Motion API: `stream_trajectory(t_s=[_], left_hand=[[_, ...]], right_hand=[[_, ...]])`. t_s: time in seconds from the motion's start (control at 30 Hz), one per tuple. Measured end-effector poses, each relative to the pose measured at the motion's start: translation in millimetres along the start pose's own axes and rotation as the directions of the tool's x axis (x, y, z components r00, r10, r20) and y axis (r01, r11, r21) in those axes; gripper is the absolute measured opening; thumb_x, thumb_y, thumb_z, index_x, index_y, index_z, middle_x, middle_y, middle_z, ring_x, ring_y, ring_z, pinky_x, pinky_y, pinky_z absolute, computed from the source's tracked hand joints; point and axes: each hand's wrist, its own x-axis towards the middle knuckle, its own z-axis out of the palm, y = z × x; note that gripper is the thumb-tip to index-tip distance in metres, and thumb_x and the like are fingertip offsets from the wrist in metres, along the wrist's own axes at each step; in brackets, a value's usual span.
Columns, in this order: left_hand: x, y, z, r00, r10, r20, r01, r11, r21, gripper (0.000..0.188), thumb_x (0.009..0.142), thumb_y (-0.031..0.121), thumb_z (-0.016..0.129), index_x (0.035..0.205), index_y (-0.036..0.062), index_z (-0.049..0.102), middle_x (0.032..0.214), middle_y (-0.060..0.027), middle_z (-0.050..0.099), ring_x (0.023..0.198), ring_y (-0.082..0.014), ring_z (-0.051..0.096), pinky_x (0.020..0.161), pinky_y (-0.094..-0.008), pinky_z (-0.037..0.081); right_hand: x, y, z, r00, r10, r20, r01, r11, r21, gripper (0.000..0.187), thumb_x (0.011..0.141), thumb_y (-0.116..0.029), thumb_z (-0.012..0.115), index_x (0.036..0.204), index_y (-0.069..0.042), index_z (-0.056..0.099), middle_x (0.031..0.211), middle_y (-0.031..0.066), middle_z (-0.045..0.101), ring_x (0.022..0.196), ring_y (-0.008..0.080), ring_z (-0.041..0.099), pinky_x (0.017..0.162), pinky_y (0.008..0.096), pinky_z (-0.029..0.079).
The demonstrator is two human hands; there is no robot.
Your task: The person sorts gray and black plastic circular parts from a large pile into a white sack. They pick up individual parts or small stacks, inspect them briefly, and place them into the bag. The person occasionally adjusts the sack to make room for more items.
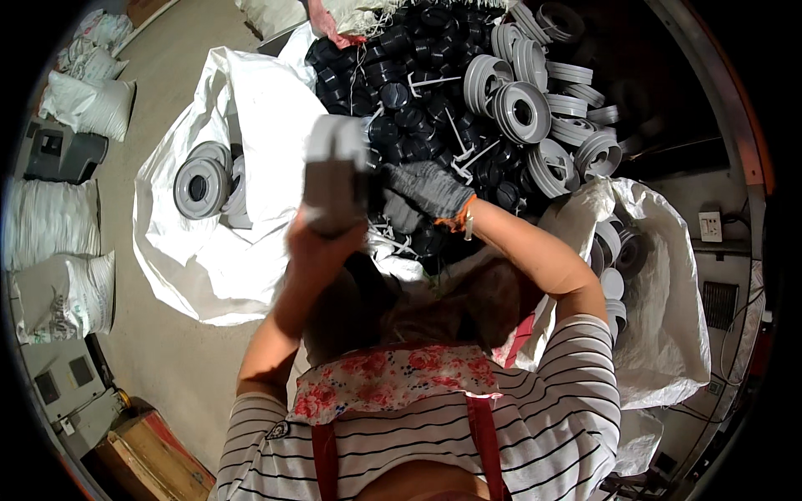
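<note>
My left hand (pixel 327 248), bare and blurred by motion, is closed around a grey plastic ring-shaped part (pixel 336 171) that is tilted on edge. Just to its right, my right hand (pixel 426 196) wears a grey knit glove with an orange cuff. Its fingers curl in toward the dark side of the grey part; what they hold is hidden. Beneath and beyond both hands lies a heap of black plastic caps (pixel 409 46). Thin white plastic pieces (pixel 458 138) lie scattered over the heap.
Grey ringed parts (pixel 522 113) are piled at the far right of the heap. Open white sacks stand left (pixel 259 108) and right (pixel 668 334), with grey parts inside. Another person's hand (pixel 328 25) reaches in at the top. Filled sacks (pixel 88 104) line the left side.
</note>
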Motion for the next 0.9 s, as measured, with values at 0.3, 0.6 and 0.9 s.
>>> stream_trajectory(t_s=[0.3, 0.6, 0.9], left_hand=[[40.8, 12.6, -31.2, 0.952, 0.056, -0.302, 0.015, 0.974, 0.226, 0.088, 0.072, 0.009, 0.074, 0.143, -0.0009, 0.022, 0.143, -0.0190, 0.033, 0.134, -0.0258, 0.030, 0.108, -0.0339, 0.026], [63.4, -21.2, 68.5, 0.935, -0.354, -0.005, 0.303, 0.808, -0.505, 0.045, 0.083, 0.012, 0.065, 0.122, -0.0032, 0.051, 0.105, -0.0086, 0.061, 0.095, -0.0157, 0.058, 0.084, -0.0256, 0.045], [54.3, -31.7, 74.3, 0.949, -0.297, 0.100, 0.314, 0.897, -0.313, 0.050, 0.069, 0.023, 0.078, 0.107, -0.0002, 0.054, 0.084, -0.0040, 0.059, 0.071, -0.0102, 0.057, 0.063, -0.0266, 0.048]], right_hand=[[92.3, 168.4, -173.3, 0.404, 0.010, -0.915, -0.509, 0.833, -0.216, 0.060, 0.074, -0.040, 0.068, 0.113, 0.003, 0.051, 0.114, 0.0269, 0.057, 0.104, 0.0409, 0.055, 0.089, 0.0433, 0.044], [28.6, 38.2, -31.5, 0.975, -0.221, -0.013, 0.114, 0.551, -0.827, 0.022, 0.084, -0.022, 0.053, 0.086, -0.003, 0.064, 0.087, 0.0175, 0.063, 0.082, 0.0306, 0.063, 0.077, 0.0404, 0.049], [99.3, 115.5, -101.9, 0.818, 0.101, -0.566, -0.503, 0.603, -0.619, 0.050, 0.072, -0.019, 0.067, 0.117, -0.004, 0.050, 0.115, 0.0208, 0.054, 0.108, 0.0374, 0.052, 0.093, 0.0448, 0.043]])
